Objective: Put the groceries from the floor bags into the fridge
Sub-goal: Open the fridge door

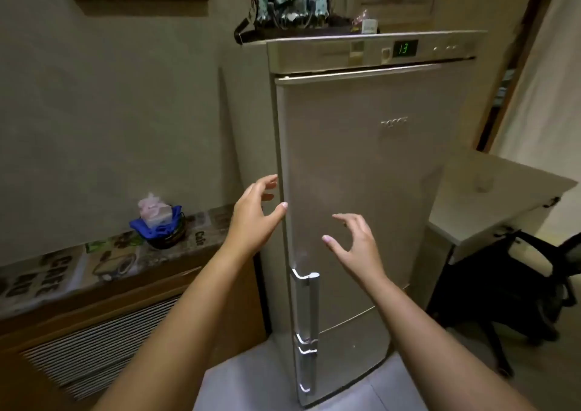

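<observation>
A tall silver fridge [371, 165] stands in front of me with both doors closed. Its upper door handle [306, 307] and lower door handle [306, 369] run down the left edge. A green display [405, 48] on the top panel reads 13. My left hand [253, 217] is raised at the upper door's left edge, fingers spread, thumb tip at the door edge. My right hand [353, 240] hovers in front of the door, fingers loosely curved, holding nothing. No floor bags or groceries are in view.
A patterned handbag [292, 5] sits on top of the fridge. Left is a low wooden cabinet [103, 325] with a printed cloth and a dark basket [163, 225] holding a blue item. Right are a white desk [490, 203] and a black office chair [518, 297].
</observation>
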